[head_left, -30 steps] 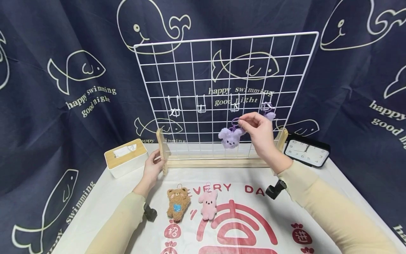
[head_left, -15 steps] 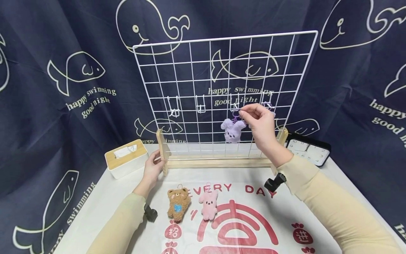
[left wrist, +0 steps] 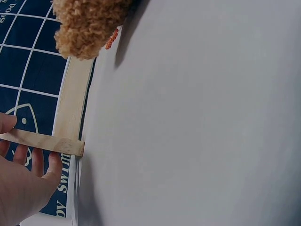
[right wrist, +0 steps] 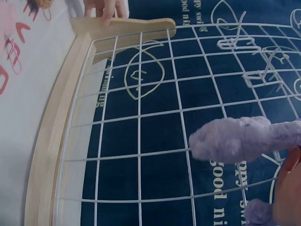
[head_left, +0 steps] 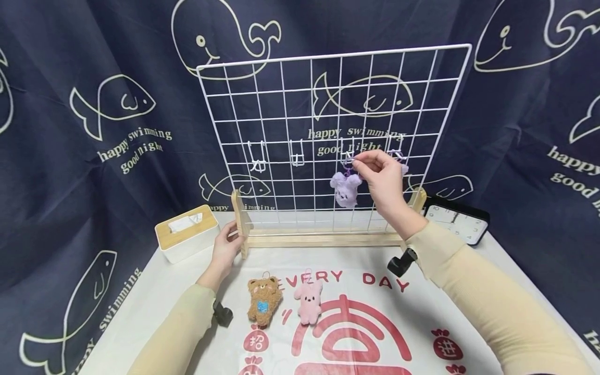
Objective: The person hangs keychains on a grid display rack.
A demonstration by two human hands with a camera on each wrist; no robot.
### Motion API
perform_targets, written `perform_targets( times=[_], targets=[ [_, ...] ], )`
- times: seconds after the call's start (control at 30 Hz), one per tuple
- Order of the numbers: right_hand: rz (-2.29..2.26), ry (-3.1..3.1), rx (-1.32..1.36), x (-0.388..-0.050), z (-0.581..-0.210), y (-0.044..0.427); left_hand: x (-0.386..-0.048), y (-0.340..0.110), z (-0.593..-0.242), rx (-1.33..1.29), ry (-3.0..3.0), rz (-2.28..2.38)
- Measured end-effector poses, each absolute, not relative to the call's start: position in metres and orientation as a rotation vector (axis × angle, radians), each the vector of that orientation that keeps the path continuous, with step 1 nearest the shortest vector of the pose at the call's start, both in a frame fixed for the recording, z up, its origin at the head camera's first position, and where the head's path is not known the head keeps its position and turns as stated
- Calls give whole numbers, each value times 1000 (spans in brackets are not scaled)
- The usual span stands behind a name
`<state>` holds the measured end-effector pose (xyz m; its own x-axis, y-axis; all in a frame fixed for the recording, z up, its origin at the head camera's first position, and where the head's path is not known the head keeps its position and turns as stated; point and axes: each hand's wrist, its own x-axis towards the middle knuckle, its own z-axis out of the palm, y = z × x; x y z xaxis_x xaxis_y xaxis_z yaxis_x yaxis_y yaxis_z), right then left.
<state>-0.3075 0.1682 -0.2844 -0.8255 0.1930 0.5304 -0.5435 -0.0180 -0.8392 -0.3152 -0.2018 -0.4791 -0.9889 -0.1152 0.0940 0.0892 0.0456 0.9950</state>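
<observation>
In the head view my right hand [head_left: 385, 182] pinches the purple ring of a fluffy purple plush charm [head_left: 346, 190], which hangs in front of the white wire grid [head_left: 281, 121]. The ring is at a white hook [head_left: 347, 156]; whether it is on the hook I cannot tell. A second purple charm [head_left: 405, 168] hangs at the rightmost hook, partly hidden behind my right hand. My left hand [head_left: 226, 251] grips the left wooden foot [head_left: 240, 224] of the rack; in the left wrist view the thumb and fingers lie on either side of the wood [left wrist: 44, 141].
A brown bear charm [head_left: 263, 302] and a pink plush charm [head_left: 309, 302] lie on the white table cover in front of the rack. Left stands a tissue box [head_left: 186, 234], right a black-framed clock [head_left: 455, 221]. Two other hooks, left [head_left: 257, 161] and centre-left [head_left: 297, 156], hold nothing.
My right hand has risen with the purple charm, bringing its ring up to the hook. The charm has also shifted slightly right. My left hand has stayed on the wooden foot.
</observation>
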Motion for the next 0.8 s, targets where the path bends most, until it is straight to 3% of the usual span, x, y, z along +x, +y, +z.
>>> perform_targets(
  times=[0.43, 0.8],
  targets=[
    [1853, -1755, 312, -322, -285, 162, -294, -194, -448, -1, -2192, -2087],
    [1825, -1677, 389, -321, -295, 163, -293, -194, -447, -18, -2174, -2107]
  ],
)
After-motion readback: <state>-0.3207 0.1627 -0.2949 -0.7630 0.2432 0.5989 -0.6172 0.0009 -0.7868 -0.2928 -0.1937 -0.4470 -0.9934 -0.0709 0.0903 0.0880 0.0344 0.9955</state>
